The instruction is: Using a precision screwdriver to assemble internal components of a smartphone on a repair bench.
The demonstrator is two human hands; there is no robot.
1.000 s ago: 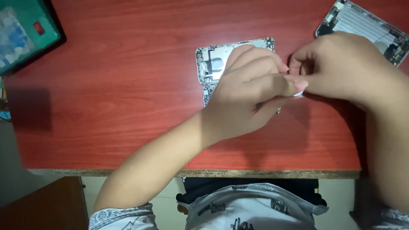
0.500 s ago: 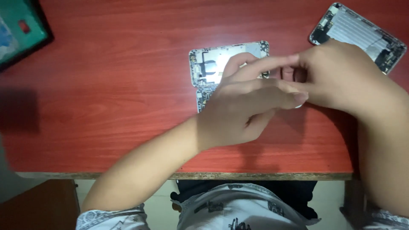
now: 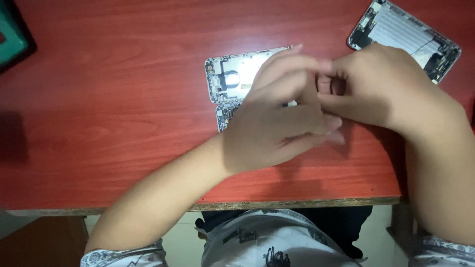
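Green tray [image 3: 12, 39] at far left edge of desk [image 3: 109, 99]. Opened phone shell [image 3: 232, 79] mid-desk, partly under left hand [image 3: 277, 128]. Left fingers [image 3: 297, 66] meet right hand [image 3: 381, 89] above it, pinched together; what they grip is hidden. Likely a small-part step; next move needs fine control. Second shell [image 3: 405, 34] far right.

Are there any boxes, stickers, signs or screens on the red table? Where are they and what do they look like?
No lit screen, sign or readable label shows.
Green thing with a black edge: far left edge of the table, mostly cut off; what it is cannot be told.
Opened phone shell: table middle, silvery, partly under the left hand.
Second opened phone shell: top right corner, grey-silver rectangle, beyond the right hand.
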